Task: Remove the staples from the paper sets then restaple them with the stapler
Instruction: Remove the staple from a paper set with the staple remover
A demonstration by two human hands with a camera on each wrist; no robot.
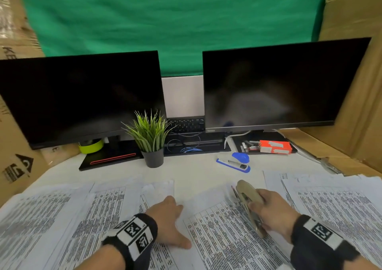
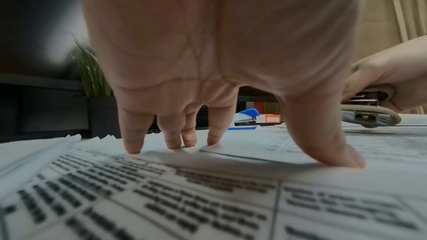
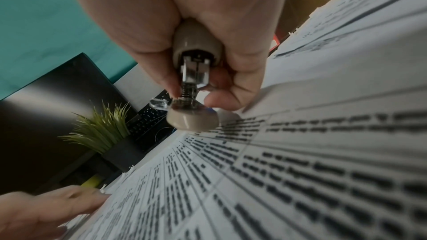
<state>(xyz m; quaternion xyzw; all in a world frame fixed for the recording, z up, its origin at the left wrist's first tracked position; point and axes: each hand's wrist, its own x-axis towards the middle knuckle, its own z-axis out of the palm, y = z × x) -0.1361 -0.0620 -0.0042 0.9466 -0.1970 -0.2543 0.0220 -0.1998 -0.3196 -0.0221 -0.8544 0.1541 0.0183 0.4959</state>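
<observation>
My right hand (image 1: 270, 211) grips a beige stapler (image 1: 249, 202), its nose over the top corner of the middle paper set (image 1: 223, 234). In the right wrist view the stapler (image 3: 196, 79) stands on that printed sheet (image 3: 300, 161), fingers and thumb wrapped round its body. My left hand (image 1: 168, 222) presses flat on the papers just left of that set. Its fingertips (image 2: 133, 148) and thumb rest straight on the sheet (image 2: 161, 198) in the left wrist view, with the beige stapler (image 2: 372, 116) at the right. Whether a staple sits in the corner is not visible.
More printed paper sets lie at the left (image 1: 47, 218) and right (image 1: 334, 199). A blue stapler (image 1: 235, 163) and an orange staple box (image 1: 275, 146) sit behind. A potted plant (image 1: 152, 141), two dark monitors (image 1: 268, 87) and cardboard walls (image 1: 355, 62) ring the desk.
</observation>
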